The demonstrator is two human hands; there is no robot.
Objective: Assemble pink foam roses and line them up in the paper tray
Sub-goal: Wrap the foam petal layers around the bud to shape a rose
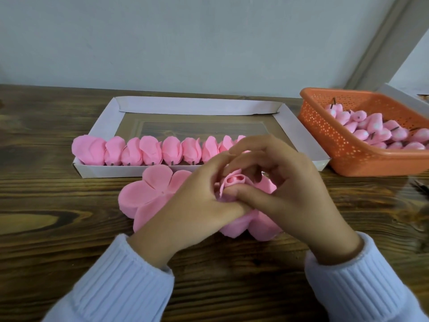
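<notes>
Left hand (199, 201) and right hand (290, 189) are curled round the half-wrapped rose (233, 180) at frame centre, bud upward; the paper tray (299, 135) is seen just above, its rose row (151, 151) ending nearer the right hand.

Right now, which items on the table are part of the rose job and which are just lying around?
In the job:
left hand and right hand, both gripping the half-made rose
petal stacks
paper tray
finished roses
orange basket of buds

Lying about:
white box edge behind the basket
dark object at right edge, too blurred to name
</notes>
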